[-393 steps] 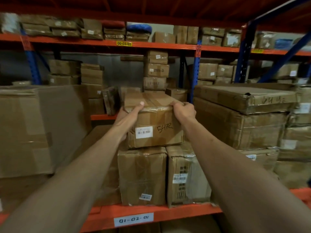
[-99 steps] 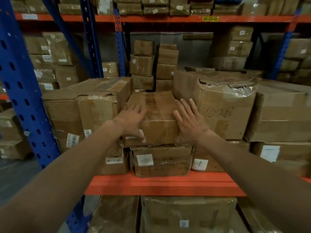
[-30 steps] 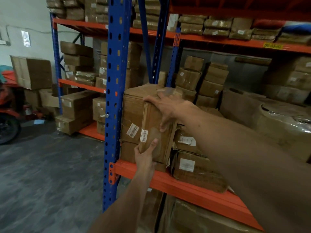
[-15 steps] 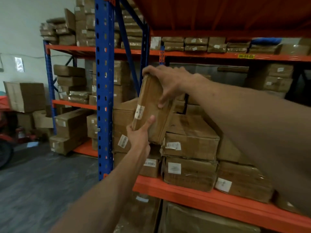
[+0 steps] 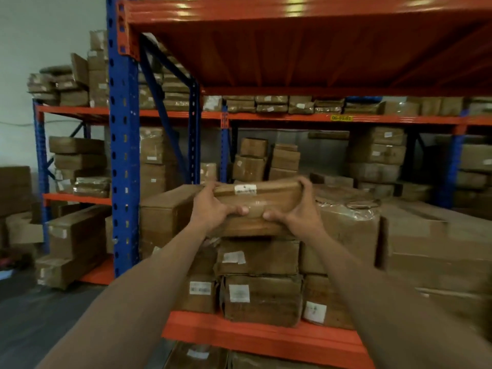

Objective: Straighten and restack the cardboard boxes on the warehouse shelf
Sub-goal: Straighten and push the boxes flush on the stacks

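Observation:
I hold a flat cardboard box [image 5: 259, 201] level in front of me, at the top of the middle stack on the orange shelf [image 5: 255, 335]. My left hand [image 5: 213, 209] grips its left end and my right hand [image 5: 298, 211] its right end, thumbs on the near face. Under it a taped box [image 5: 259, 255] rests on another box with a white label [image 5: 262, 299]. A long box [image 5: 166, 211] stands to the left and a large plastic-wrapped box [image 5: 348, 225] to the right. Whether the held box touches the one below is hidden by my hands.
A blue upright post [image 5: 122, 145] rises left of the stack. An orange shelf deck [image 5: 306, 49] hangs overhead. More box stacks [image 5: 255, 161] fill the rack behind and the bay at the left [image 5: 77, 166]. Grey floor [image 5: 40, 315] lies lower left.
The box that I held on edge beside the blue post has been turned flat and brought to the right, over the middle stack. My view has swung right to face the shelf.

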`<state>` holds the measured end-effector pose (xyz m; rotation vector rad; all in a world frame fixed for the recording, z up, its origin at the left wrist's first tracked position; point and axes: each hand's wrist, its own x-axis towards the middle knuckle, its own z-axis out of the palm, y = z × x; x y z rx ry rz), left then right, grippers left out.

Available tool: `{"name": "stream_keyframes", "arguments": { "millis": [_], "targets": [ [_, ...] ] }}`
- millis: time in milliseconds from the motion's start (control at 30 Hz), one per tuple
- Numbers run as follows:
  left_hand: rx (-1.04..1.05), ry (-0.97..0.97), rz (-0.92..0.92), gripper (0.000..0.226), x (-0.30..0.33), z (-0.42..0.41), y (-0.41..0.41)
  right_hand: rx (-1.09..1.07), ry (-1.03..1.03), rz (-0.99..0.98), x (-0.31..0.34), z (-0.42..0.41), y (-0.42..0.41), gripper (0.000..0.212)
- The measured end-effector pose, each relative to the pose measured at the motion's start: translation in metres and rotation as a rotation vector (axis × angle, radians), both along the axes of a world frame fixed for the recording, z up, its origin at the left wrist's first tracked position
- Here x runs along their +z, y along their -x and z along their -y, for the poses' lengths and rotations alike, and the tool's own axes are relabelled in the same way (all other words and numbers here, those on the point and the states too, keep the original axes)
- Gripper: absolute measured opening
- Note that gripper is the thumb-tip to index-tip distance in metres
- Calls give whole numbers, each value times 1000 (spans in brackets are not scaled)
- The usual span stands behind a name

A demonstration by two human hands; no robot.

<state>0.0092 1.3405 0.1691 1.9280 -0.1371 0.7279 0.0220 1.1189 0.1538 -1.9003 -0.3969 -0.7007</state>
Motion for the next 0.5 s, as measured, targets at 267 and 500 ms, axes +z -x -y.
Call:
{"name": "stream_keyframes", "arguments": {
  "millis": [267,500],
  "targets": [
    [46,-121,-55,102,-27,12,-41,-103,-26,-3,-36,16,-24,112],
    [20,-119,-159,100,-26,16,-67,-393,926,114,-2,22,-69,100]
  ]
}}
